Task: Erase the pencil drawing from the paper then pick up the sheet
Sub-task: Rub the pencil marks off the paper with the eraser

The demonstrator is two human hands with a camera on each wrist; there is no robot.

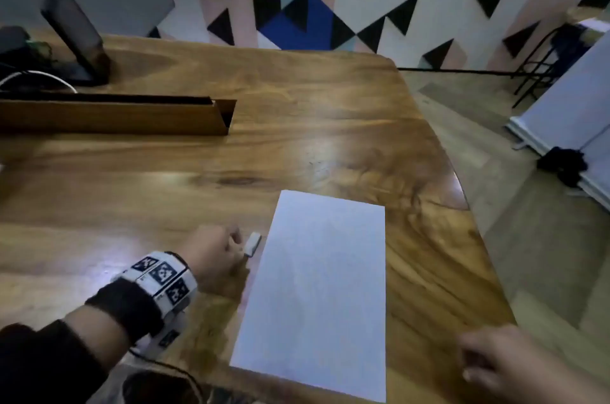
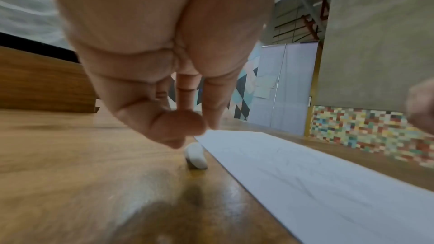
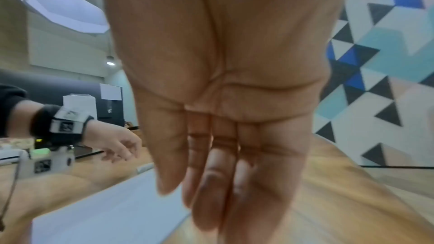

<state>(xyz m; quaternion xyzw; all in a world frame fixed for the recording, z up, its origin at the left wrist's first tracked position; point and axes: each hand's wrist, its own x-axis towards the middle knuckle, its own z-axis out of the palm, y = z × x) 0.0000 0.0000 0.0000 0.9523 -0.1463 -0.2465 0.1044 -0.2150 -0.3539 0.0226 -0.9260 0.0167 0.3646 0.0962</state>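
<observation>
Left hand (image 1: pixel 214 258) hovers over the eraser (image 1: pixel 252 243), fingers loosely curled, gripping nothing. Paper (image 1: pixel 317 298) lies flat just right of it; thin and floppy, best lifted by an edge. Right hand (image 1: pixel 501 367) hangs relaxed, empty.

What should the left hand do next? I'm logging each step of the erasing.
Probably close the left hand on the eraser: it lies on the table beside the sheet, at the fingertips but ungripped, with faint pencil lines remaining.
</observation>
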